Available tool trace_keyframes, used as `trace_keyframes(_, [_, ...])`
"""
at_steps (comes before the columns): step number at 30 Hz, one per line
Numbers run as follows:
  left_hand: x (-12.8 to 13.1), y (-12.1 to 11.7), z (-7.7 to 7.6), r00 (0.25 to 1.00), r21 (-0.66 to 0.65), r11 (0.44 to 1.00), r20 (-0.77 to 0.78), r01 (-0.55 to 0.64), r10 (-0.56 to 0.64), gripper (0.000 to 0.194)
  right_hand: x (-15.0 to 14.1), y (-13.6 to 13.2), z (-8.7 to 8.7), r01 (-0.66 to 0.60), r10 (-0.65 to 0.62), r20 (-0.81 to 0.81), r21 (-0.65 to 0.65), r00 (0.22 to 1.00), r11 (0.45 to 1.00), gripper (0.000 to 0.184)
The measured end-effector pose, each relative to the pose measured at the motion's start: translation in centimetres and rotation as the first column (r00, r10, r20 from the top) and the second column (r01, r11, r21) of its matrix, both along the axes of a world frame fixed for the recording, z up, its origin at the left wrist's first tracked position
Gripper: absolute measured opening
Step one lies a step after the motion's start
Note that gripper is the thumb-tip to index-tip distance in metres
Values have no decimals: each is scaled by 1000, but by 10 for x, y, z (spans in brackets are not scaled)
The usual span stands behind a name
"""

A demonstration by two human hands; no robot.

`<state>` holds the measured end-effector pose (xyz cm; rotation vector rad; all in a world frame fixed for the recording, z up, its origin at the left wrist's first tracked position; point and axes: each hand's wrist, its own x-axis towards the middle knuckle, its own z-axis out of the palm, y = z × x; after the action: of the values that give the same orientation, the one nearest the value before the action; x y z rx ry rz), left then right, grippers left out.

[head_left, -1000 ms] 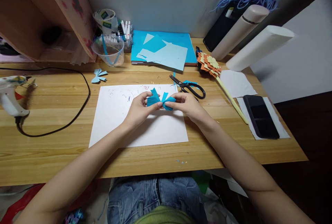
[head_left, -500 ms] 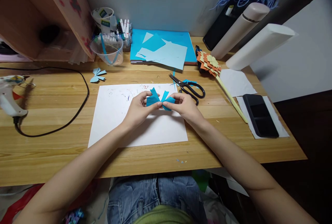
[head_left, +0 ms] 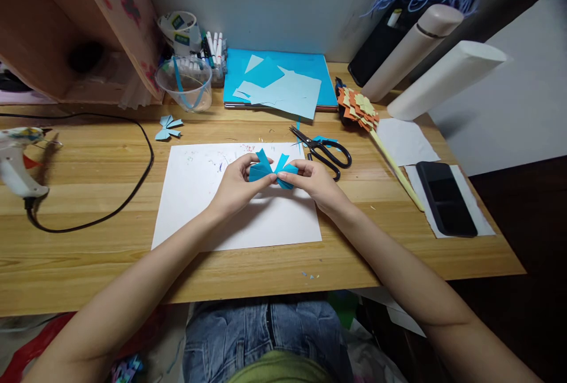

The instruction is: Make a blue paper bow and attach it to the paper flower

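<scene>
Between my two hands is a blue paper bow [head_left: 260,171], held above a white sheet of paper [head_left: 190,205]. My left hand [head_left: 239,185] pinches its left side, with the thumb near the centre. My right hand [head_left: 315,181] grips the right side, its thumb pressing close to the middle. Two tails of the bow point up and away from me. Fingers behind the paper are partly hidden. Black-handled scissors [head_left: 323,148] lie just beyond my right hand, partly on blue paper scraps. A lighter blue paper bow [head_left: 168,127] rests on the table to the left.
A hot glue gun [head_left: 20,161] with a looped black cord [head_left: 148,164] lies left. Behind are a clear plastic cup [head_left: 186,84], markers [head_left: 215,46] and blue paper sheets [head_left: 287,96]. To the right are an orange-yellow paper flower [head_left: 358,108], a phone [head_left: 446,198] and a bottle [head_left: 411,52].
Both hands keep their grip on the blue bow and stay almost still. The whole view has shifted very slightly.
</scene>
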<state>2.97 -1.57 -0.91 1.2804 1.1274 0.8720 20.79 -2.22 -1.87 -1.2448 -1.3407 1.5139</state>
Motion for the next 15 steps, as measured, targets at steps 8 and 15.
trace_keyframes(8, [0, 1, 2, 998, -22, 998, -16, -64, 64, 29, 2, 3, 6, -27, 26, -37, -26, 999, 999, 26])
trace_keyframes(15, [1, -1, 5, 991, -21, 991, -31, -132, 131, 25, 0, 1, 9, 29, -26, 30, -101, 999, 994, 29])
